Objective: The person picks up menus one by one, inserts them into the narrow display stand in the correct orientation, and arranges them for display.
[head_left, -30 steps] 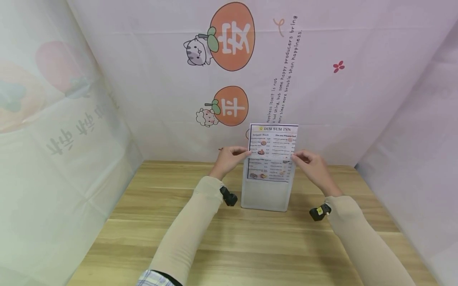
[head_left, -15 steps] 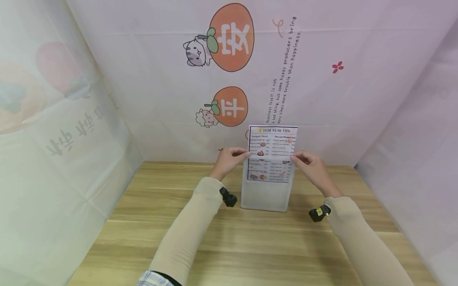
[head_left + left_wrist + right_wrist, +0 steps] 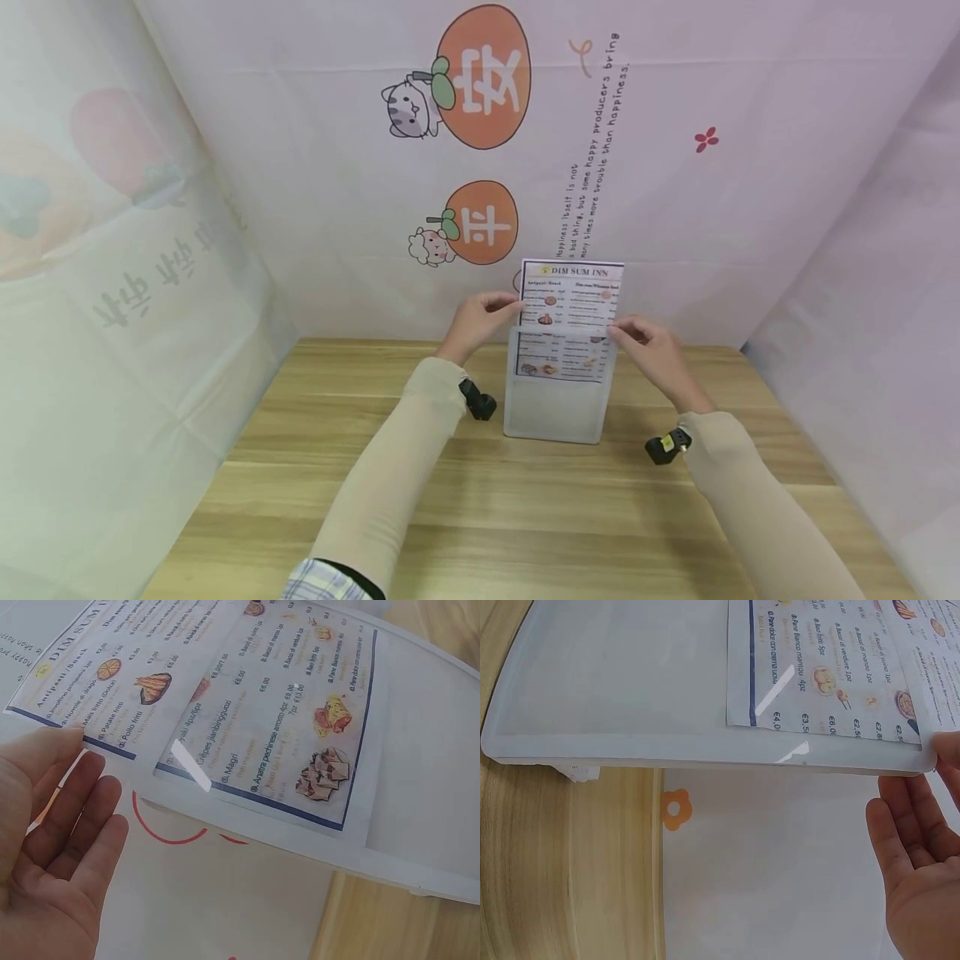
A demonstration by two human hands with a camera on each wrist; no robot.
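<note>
A clear, white-edged sign holder (image 3: pixel 553 412) stands on the table, leaning slightly back. A printed menu sheet (image 3: pixel 570 292) headed "DIM SUM INN" is partly inside it, its upper part sticking out above the holder's top edge. My left hand (image 3: pixel 477 323) pinches the sheet's left edge just above the holder; in the left wrist view the thumb (image 3: pixel 64 739) lies on the front, the fingers behind. My right hand (image 3: pixel 660 354) pinches the holder's top right corner, and in the right wrist view its fingers (image 3: pixel 911 825) reach behind that corner.
The wooden table (image 3: pixel 525 517) carries the holder near its back edge. A printed cloth wall (image 3: pixel 337 167) rises close behind, with more cloth on the left and right sides. Wrist cameras (image 3: pixel 480 402) sit on both sleeves.
My left hand has moved up from the holder's top left corner to the menu sheet's edge, leaving that corner uncovered. My right hand and the holder have stayed nearly still.
</note>
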